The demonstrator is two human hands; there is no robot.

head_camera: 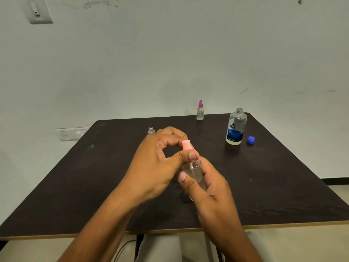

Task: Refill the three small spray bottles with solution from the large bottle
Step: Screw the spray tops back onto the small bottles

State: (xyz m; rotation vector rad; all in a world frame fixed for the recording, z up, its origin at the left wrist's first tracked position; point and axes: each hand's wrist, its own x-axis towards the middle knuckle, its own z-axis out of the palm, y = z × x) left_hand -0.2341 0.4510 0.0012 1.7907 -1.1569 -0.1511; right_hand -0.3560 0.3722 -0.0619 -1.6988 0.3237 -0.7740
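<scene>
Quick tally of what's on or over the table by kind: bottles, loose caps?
Small spray bottles: 3 (pink-top held in both hands, purple-top, topless one)
Large bottle: 1, open
Loose blue cap: 1
Total: 5

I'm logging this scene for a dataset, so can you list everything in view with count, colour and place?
large bottle: 1, clear with blue label, uncapped, right rear of table
blue cap: 1, blue, right of large bottle
purple-topped spray bottle: 1, clear, rear edge
open small bottle: 1, clear, no top, behind left hand
pink-topped spray bottle: 1, clear, held at centre
table: 1, dark
wall switches: white, left wall
left hand: pinches pink top
right hand: grips bottle body
</scene>
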